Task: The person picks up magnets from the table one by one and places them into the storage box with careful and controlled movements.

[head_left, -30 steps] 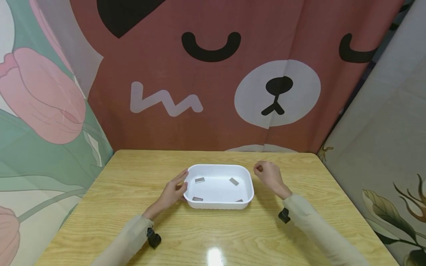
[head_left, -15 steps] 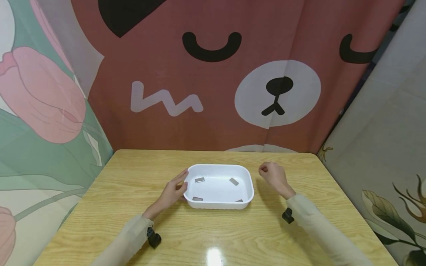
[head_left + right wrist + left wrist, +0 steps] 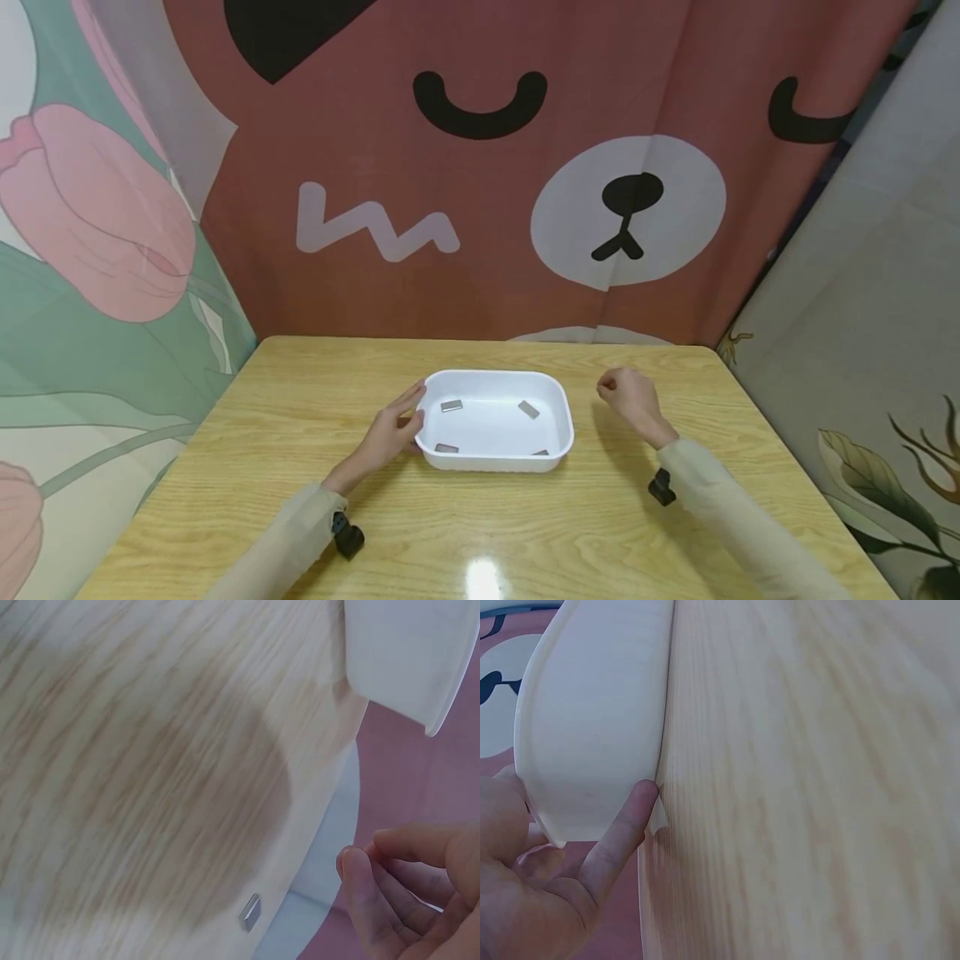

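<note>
My left hand [image 3: 390, 427] holds the left end of a white plastic tray [image 3: 495, 463], thumb and fingers spread around its corner. In the left wrist view one fingertip [image 3: 646, 791] presses low on the tray's outer wall [image 3: 596, 727]. Several small silver rectangular blocks [image 3: 528, 409] lie apart inside the tray. My right hand [image 3: 633, 402] hovers right of the tray, fingers curled and thumb meeting fingertips, with nothing visible between them. Another small silver block [image 3: 251, 912] lies on the tabletop near the right hand in the right wrist view; the head view does not show it.
The tray stands on a wood-grain table [image 3: 495, 517] with rounded back corners. Behind the table hangs a brown curtain [image 3: 480, 292] with a bear print. Patterned fabric [image 3: 862, 333] hangs along the right side, and floral fabric [image 3: 112, 375] along the left.
My right hand has drifted rightward, away from the tray, with its fingers still curled together. The left hand, the tray and the blocks in it keep their places.
</note>
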